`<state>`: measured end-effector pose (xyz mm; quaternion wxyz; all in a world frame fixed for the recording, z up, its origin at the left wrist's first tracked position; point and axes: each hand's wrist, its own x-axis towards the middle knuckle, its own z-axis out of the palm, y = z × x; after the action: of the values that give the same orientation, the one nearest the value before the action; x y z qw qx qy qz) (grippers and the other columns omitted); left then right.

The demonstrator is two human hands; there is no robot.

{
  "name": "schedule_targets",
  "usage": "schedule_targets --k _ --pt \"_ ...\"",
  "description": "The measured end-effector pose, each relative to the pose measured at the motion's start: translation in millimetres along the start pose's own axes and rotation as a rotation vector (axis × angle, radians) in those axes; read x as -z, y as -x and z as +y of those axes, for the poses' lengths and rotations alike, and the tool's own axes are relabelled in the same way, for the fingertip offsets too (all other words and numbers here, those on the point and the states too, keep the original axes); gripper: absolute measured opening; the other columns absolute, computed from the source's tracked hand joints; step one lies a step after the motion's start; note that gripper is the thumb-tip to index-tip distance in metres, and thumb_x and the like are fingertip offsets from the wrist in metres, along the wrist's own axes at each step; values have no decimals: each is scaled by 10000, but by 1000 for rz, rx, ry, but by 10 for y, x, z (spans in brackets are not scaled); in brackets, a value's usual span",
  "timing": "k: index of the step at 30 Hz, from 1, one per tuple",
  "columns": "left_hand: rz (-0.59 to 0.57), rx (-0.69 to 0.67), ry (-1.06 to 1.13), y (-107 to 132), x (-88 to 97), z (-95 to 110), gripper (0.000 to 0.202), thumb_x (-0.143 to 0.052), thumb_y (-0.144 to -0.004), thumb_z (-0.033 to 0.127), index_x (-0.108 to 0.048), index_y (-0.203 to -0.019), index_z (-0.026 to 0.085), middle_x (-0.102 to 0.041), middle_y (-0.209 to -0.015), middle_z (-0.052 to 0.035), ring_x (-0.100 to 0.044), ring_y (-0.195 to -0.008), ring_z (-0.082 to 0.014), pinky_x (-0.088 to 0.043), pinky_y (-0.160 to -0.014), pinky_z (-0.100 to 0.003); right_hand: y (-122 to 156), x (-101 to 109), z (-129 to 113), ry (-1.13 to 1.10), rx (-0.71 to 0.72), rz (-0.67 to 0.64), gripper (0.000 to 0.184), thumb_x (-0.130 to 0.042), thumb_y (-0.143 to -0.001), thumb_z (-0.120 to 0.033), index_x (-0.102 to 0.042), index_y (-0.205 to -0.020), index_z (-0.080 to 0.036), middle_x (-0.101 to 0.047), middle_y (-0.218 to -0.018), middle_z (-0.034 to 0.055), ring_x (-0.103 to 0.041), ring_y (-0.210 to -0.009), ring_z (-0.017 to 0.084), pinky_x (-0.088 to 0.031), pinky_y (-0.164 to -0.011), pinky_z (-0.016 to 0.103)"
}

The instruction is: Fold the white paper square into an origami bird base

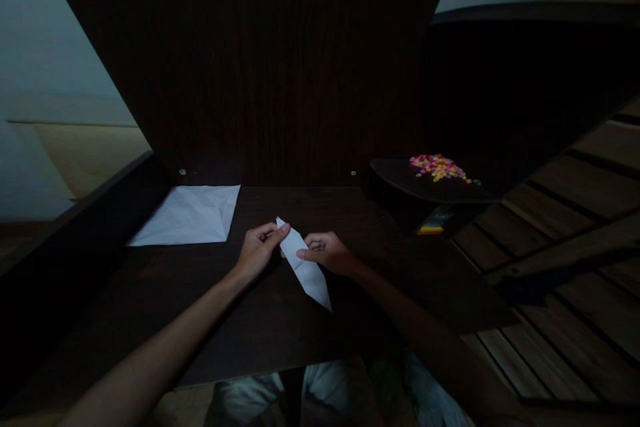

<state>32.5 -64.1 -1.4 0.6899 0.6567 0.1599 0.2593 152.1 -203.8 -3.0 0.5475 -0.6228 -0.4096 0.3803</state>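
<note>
A folded piece of white paper (pixel 311 275), long and narrow with pointed ends, is held slantwise above the dark desk. My left hand (pixel 260 247) pinches its upper end, thumb on top and fingers partly hidden behind. At its right edge, my right hand (pixel 327 251) grips the middle, with the thumb lying across the face and the other fingers curled behind the paper. A crease runs across the paper near the right thumb.
A creased white sheet (pixel 193 217) lies at the desk's back left. Small colourful pieces (pixel 440 167) are heaped on a raised dark shelf (pixel 395 170) at the right. A dark side board (pixel 75 213) borders the left. Wooden slats (pixel 565 213) stand at the right.
</note>
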Motion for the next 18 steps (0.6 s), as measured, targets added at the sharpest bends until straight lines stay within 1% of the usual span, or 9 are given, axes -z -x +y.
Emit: schedule_targets --k 2,4,8,11,15,18 --pt "4 -6 9 2 -2 8 332 -724 -711 448 -616 -614 150 -590 -553 22 -530 -517 -110 -418 -522 -218 -1 11 11 -5 -18 -17 247 -749 -646 -344 -603 -654 -144 -569 -563 -37 -490 -520 92 -323 -493 211" --pt "19 -19 19 7 -4 20 321 -733 -704 436 -607 -622 152 -585 -562 25 -524 -520 -106 -416 -518 -213 -1 15 14 -18 -25 -22 260 -757 -636 -348 -597 -646 -143 -568 -563 -37 -491 -521 92 -318 -488 209" --pt "58 -39 26 16 -5 44 315 -716 -729 431 -600 -630 154 -585 -555 24 -528 -507 -106 -420 -519 -218 6 -3 -10 -75 -49 -20 293 -768 -628 -367 -637 -757 -140 -656 -682 -2 -577 -602 126 -403 -544 227" --pt "69 -49 27 17 -2 50 308 -698 -751 426 -599 -645 155 -589 -538 23 -539 -490 -109 -433 -526 -224 14 -12 -30 -93 -77 -26 354 -798 -591 -372 -647 -809 -137 -686 -733 18 -610 -634 143 -444 -572 241" --pt "51 -56 21 11 5 42 315 -682 -766 429 -584 -648 153 -588 -536 25 -556 -479 -112 -461 -526 -231 15 9 -13 -49 -111 -5 378 -817 -560 -398 -637 -764 -134 -683 -706 19 -603 -594 138 -420 -520 224" --pt "-8 -53 35 16 -1 45 307 -679 -765 437 -586 -710 149 -621 -607 16 -583 -501 -115 -488 -532 -239 1 30 26 -35 -88 32 376 -816 -557 -410 -618 -731 -143 -679 -698 17 -603 -593 142 -416 -512 223"
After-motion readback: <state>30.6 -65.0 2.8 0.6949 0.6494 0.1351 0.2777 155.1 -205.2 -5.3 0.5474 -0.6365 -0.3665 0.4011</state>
